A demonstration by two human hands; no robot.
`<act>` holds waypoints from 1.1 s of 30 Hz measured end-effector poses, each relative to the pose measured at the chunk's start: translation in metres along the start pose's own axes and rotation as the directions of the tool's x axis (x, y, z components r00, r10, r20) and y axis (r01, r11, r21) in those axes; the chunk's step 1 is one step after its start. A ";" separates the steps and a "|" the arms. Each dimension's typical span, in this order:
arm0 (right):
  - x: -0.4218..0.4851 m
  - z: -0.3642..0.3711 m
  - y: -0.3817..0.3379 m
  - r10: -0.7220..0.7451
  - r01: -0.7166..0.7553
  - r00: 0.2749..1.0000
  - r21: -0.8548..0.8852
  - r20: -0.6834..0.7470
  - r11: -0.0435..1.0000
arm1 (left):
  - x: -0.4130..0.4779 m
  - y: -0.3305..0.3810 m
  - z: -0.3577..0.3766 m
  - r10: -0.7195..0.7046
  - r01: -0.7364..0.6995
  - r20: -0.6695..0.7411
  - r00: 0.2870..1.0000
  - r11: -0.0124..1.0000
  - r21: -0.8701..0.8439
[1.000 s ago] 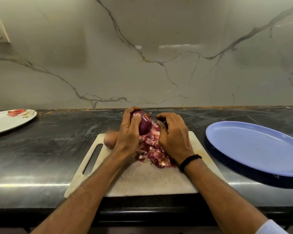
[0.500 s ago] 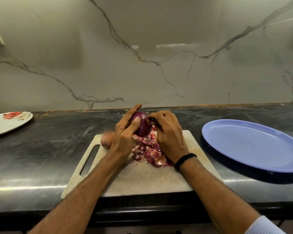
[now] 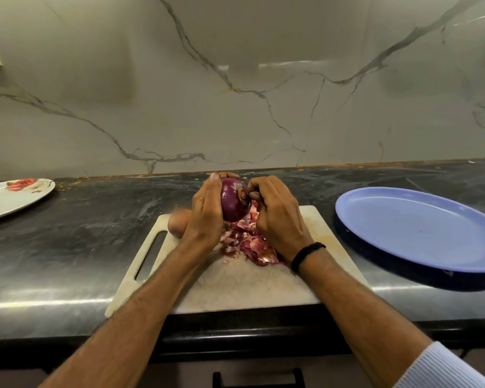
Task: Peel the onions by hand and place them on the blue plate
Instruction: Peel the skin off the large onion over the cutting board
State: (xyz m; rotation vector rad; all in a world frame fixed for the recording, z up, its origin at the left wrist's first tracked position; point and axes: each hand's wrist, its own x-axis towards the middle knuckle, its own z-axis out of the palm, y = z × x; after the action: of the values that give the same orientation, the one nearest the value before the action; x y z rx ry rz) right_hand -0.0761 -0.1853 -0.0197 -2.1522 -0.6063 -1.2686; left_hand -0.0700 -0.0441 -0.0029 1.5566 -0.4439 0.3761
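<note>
A purple onion [image 3: 233, 203] is held above the white cutting board [image 3: 252, 287]. My left hand [image 3: 206, 217] grips it from the left, fingers curled over its top. My right hand [image 3: 277, 219] pinches at the onion's end with thumb and fingertips. A heap of torn pink and purple skins [image 3: 249, 245] lies on the board under my hands. A second, pale brown onion [image 3: 178, 224] sits on the board, half hidden behind my left hand. The blue plate [image 3: 420, 228] stands on the dark counter to the right, with nothing on it.
A white plate [image 3: 11, 197] with red scraps sits at the far left of the counter. The marble wall rises right behind the counter. The counter's front edge runs just below the board, with a dark handle [image 3: 258, 379] under it.
The onion has been turned in my left hand so more of its purple surface faces me. My right hand has moved up from the skins to the onion's end.
</note>
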 end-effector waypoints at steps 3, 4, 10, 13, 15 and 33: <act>0.000 -0.004 -0.005 0.092 -0.091 0.996 0.093 -0.004 0.992 | 0.001 -0.002 0.000 -0.003 0.003 -0.011 1.000 1.000 0.014; 0.001 -0.007 -0.005 0.141 -0.137 0.990 0.140 -0.017 0.981 | 0.002 -0.002 0.000 -0.011 0.011 -0.021 1.000 1.000 0.023; 0.003 -0.007 -0.004 0.121 -0.112 0.989 0.105 -0.082 0.988 | 0.000 0.002 0.003 0.038 -0.037 -0.018 0.999 0.997 0.062; 0.001 -0.004 -0.002 0.048 -0.045 0.994 0.037 -0.099 0.998 | 0.002 -0.006 0.001 0.099 -0.099 0.002 0.995 0.988 0.121; 0.002 -0.003 0.002 0.049 -0.045 0.993 0.040 -0.109 0.998 | 0.005 -0.011 -0.001 0.112 -0.110 -0.006 0.994 0.984 0.140; 0.000 0.003 0.000 0.019 -0.020 0.999 -0.025 -0.038 0.999 | 0.004 -0.020 -0.009 0.208 -0.208 0.020 0.978 0.959 0.195</act>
State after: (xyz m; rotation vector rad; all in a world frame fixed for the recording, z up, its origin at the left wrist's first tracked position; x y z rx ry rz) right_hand -0.0744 -0.1830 -0.0211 -2.1447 -0.5549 -1.3101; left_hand -0.0560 -0.0351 -0.0175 1.7057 -0.5869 0.5977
